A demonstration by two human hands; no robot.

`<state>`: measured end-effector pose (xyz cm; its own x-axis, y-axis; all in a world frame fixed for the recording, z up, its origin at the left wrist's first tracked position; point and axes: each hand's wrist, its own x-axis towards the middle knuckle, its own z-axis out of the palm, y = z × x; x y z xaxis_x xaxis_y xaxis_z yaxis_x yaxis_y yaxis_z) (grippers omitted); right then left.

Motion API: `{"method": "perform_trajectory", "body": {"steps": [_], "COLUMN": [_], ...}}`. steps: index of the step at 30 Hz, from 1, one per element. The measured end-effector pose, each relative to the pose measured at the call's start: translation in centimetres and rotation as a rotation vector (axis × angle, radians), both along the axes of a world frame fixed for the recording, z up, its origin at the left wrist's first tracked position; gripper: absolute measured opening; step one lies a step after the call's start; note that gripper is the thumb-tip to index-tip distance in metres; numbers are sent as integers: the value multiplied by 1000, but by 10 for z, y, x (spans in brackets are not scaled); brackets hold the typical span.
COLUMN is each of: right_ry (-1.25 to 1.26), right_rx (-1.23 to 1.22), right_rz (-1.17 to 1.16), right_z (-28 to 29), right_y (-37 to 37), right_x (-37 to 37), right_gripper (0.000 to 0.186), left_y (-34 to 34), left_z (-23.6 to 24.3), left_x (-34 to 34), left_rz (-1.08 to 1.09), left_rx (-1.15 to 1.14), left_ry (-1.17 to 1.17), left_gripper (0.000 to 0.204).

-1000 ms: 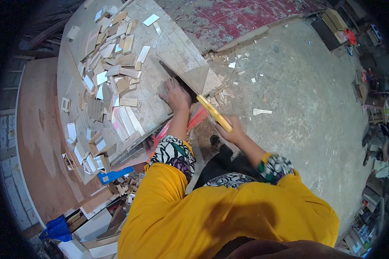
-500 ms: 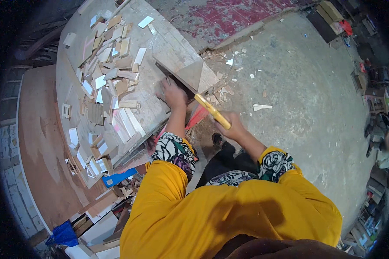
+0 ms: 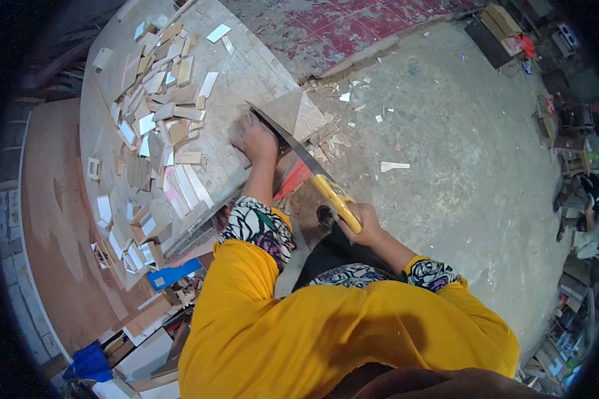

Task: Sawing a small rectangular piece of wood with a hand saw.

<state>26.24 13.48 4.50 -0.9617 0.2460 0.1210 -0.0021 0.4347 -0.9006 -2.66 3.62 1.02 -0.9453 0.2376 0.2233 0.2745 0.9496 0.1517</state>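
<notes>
My right hand [image 3: 363, 223] is closed around the yellow handle of a handsaw [image 3: 306, 157]. The saw's dark blade slants up and left across the front right corner of the worktable [image 3: 246, 66]. Just left of the blade, my left hand [image 3: 256, 137] presses down on the work surface, fingers apart and pointing away from me. What lies beneath its palm is hidden. A flat greyish triangular piece [image 3: 285, 110] shows on the blade's far side. Something red [image 3: 293, 178] hangs below the table edge by the blade.
A heap of wood offcuts [image 3: 170, 100] covers the table's left part, with pale strips [image 3: 190, 186] nearer me. A blue saw-like tool [image 3: 173, 274] lies by the lower left edge. Chips and a pale scrap [image 3: 395, 166] are on the concrete floor. Clutter lines the right side.
My right hand has drawn the saw back toward me, down and slightly right in view. My left hand stays beside the blade. The whole view has shifted a little.
</notes>
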Motion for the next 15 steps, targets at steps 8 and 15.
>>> {"method": "perform_trajectory", "body": {"steps": [8, 15], "right_ry": [-94, -10], "right_rx": [-281, 7], "right_rz": [-21, 22], "right_z": [14, -3], "right_y": [1, -11], "right_x": [8, 13], "right_gripper": [16, 13], "left_y": [-16, -11], "left_z": [10, 11], "left_x": [17, 47], "left_rz": [-185, -270], "left_rx": [3, -347], "left_ry": [-169, -220], "left_gripper": [68, 81]}}
